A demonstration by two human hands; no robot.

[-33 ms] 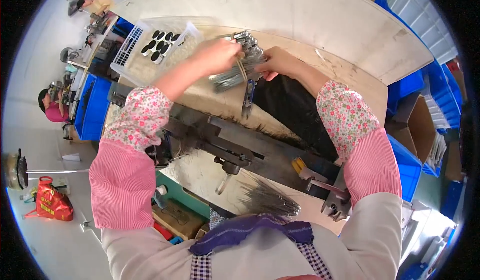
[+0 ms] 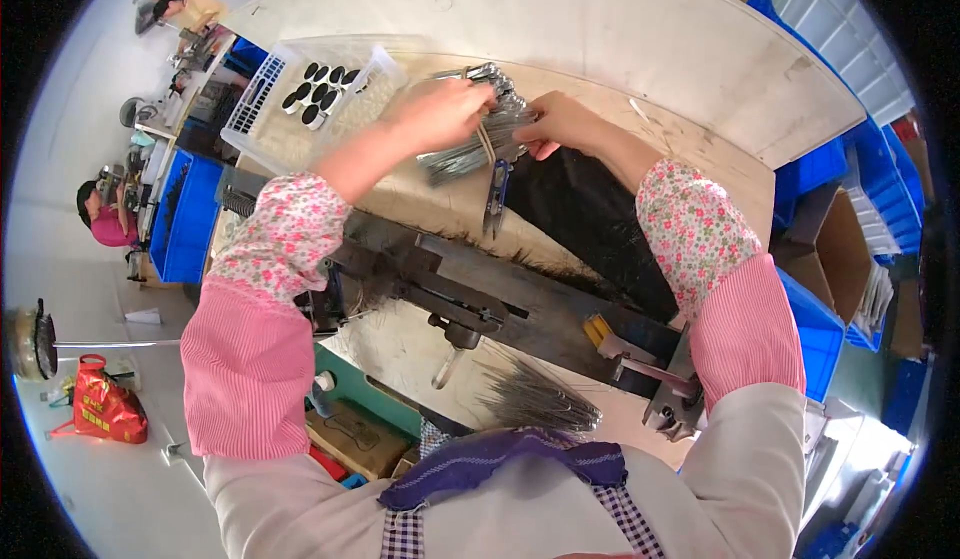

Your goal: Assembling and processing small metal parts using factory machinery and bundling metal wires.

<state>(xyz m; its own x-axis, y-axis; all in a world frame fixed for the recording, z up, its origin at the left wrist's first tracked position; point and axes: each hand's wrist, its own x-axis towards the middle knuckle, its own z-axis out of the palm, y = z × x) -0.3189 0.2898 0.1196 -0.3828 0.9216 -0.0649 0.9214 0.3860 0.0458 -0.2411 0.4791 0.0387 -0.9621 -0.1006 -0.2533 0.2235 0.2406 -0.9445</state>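
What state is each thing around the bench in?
Left hand: curled over upper wires.
Right hand: bent, at upper wires' edge.
Upper wires: bundled, tan band across.
Lower wires: lying, fanned leftward.
Plastic tray: open, holding black-topped pieces.
Cardboard box: open.
Blue tool: lying flat.

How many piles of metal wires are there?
2: a far pile by the left hand and right hand, and a near pile by the chest. Some may be hidden.

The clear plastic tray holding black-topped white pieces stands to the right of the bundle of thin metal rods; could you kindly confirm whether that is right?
Not quite: the head view shows the clear plastic tray holding black-topped white pieces standing to the left of the bundle of thin metal rods.
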